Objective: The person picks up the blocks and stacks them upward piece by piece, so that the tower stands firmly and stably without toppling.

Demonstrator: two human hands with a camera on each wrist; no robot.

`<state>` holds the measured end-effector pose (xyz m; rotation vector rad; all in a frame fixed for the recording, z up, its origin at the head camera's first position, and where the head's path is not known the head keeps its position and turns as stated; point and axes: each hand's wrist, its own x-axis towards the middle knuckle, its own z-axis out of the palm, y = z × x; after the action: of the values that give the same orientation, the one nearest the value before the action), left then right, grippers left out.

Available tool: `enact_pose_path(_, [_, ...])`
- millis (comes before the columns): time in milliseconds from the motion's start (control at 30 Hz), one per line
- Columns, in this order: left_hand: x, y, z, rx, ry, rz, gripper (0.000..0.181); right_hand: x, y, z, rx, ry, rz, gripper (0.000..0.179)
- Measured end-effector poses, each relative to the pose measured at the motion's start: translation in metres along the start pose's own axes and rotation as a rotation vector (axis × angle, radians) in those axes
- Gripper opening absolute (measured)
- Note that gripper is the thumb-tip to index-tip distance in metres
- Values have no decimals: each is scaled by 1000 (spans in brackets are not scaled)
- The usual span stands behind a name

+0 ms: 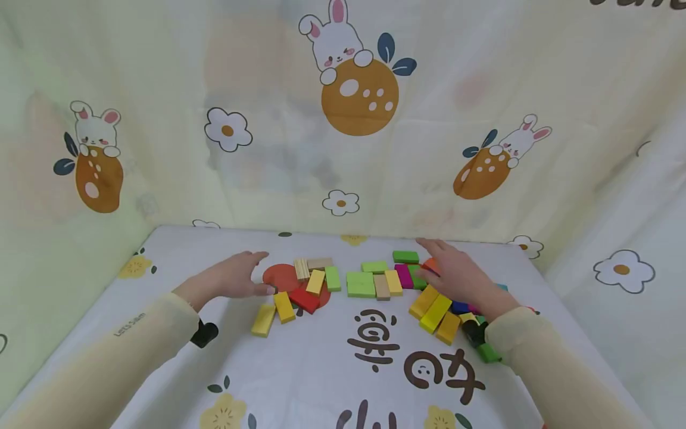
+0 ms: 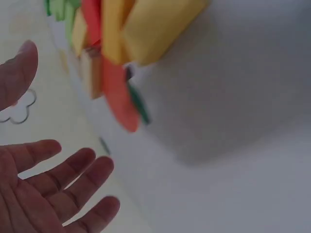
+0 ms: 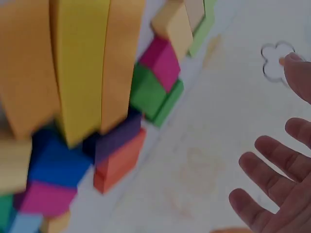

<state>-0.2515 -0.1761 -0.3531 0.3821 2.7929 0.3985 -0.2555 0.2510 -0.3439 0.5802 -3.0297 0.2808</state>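
My left hand hovers left of a loose group of blocks, its fingers spread and holding nothing. Nearest to it are two yellow blocks, a red block and a light wooden one. In the left wrist view its fingers are apart from the blocks. My right hand is above the right-hand pile, also holding nothing. Beneath and beside it lie yellow-orange blocks, a magenta block and a green block. The forearm hides part of this pile; blue and orange blocks show in the right wrist view.
Between the hands, light green blocks and a tan block lie side by side. A green block sits under the right wrist. The white printed cloth covers the table, and patterned curtains enclose its back and sides.
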Motion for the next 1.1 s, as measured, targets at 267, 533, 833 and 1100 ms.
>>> enact_pose_path(267, [-9,-7,34,-77,-82,37,93,19,-51,43,113,-94,-81,68])
enact_pose_path(533, [-13,0,48,-75,-82,50,90,51,-123,82,62,-221,-257,77])
enact_pose_path(833, [-16,1,55,-80,-64,68,68,81,-176,108,-94,-277,-420,76])
enact_pose_path(1100, [-19,-4,54,-61,-42,48,60,69,-181,104,-126,-240,-440,72])
